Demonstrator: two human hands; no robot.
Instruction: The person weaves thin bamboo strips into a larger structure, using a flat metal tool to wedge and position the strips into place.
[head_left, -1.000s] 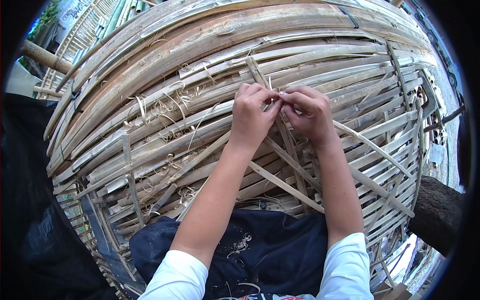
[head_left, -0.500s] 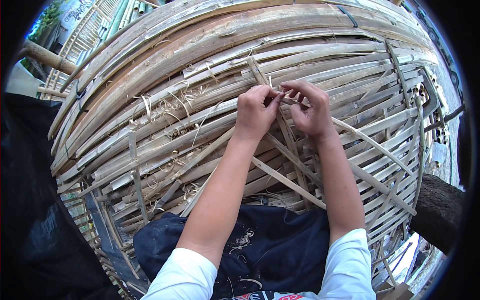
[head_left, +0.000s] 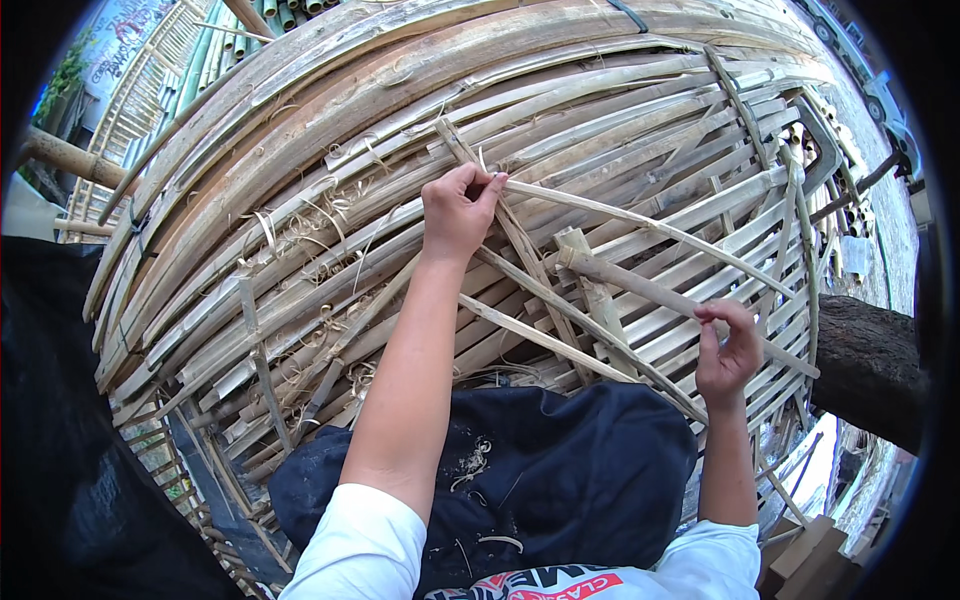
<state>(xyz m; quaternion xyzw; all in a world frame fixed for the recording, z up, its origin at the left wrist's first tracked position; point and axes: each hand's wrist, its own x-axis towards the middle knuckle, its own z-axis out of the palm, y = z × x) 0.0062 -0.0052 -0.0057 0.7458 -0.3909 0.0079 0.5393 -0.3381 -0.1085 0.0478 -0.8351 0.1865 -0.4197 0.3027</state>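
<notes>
Clock positions are taken from the middle of the view. Largest: a broad spread of bamboo slats (head_left: 400,95), filling most of the field and bowed by the lens. Black sheet (head_left: 70,420) hangs between 8 and 9 o'clock. Dark cloth (head_left: 560,470) covers the lap at 6 o'clock, with pale scraps on it. Rough brown log (head_left: 865,350) at 3 o'clock, near the rim.

Thin pale strip (head_left: 640,222) at 2 o'clock: it runs from the left hand (head_left: 458,215) toward 4 o'clock, above the slats. Round stick (head_left: 640,285) at 3 o'clock, below the strip, also slanting toward 4 o'clock.

Hands are well apart. Left hand, just off centre at 12 o'clock: thumb and forefinger pinched together on the strip's upper end. Right hand (head_left: 728,360), between 3 and 4 o'clock: fingers curled, fingertips overlapping the stick in view; cannot tell whether they grip it.

Smallest: curled shavings (head_left: 268,230), scattered over the slats, mostly near 10 o'clock.
</notes>
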